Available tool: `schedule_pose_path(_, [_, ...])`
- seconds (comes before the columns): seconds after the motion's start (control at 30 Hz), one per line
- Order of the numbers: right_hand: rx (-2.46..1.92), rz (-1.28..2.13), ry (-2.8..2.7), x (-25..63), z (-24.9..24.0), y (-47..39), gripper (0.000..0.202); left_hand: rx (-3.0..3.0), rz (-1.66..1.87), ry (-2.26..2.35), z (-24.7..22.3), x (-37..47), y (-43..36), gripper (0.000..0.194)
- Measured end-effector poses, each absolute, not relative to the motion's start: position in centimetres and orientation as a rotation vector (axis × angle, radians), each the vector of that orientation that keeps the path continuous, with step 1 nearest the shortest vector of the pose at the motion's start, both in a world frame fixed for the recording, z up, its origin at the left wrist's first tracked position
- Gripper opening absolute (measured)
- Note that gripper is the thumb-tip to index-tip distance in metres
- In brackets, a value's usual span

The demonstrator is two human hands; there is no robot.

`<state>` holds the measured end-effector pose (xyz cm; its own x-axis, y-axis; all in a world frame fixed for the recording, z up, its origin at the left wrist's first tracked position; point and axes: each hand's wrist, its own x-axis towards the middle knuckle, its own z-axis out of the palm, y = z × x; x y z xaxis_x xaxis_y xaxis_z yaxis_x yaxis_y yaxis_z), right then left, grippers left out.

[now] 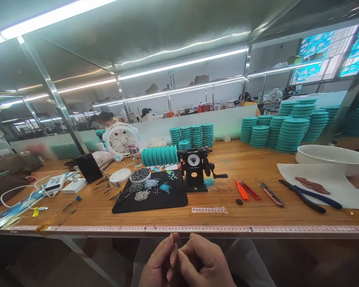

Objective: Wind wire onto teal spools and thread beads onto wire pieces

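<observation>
Posture: our left hand (pixel 158 264) and right hand (pixel 206 263) close together | grip: both pinched, contents unclear | black mat (pixel 171 200) on bench (pixel 257 217) at our eleven o'clock

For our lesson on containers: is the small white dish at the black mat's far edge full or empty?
Full, or nearly so: dark beads fill the white dish nearly to its rim.

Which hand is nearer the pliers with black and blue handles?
Right. The right hand is left of the pliers, closer to the wearer; the left hand beside it, farther left.
</observation>
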<state>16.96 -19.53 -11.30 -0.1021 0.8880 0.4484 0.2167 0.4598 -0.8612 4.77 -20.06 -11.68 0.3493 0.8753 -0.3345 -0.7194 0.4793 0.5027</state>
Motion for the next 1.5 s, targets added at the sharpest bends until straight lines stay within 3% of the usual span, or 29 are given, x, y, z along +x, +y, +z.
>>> schedule_pose_path(0.27, [-0.942,0.912,-1.548,16.8,-11.5,-19.4,0.023,0.356,1.040,0.654,-11.8,4.7,-20.0,0.043])
schedule_pose_path(0.63, [-1.014,0.781,-1.590,17.0,-10.8,-19.8,0.024,0.339,1.070,0.691,-12.1,4.7,-20.0,0.046])
schedule_pose_path(1.03, [-1.001,0.852,-1.607,17.0,-11.7,-19.5,0.021,0.379,1.056,0.727,-11.9,4.9,-20.2,0.045])
schedule_pose_path(1.5, [-0.674,1.581,-1.203,16.5,-11.9,-19.3,0.032,0.480,1.077,0.789,-12.1,5.0,-20.3,0.036])
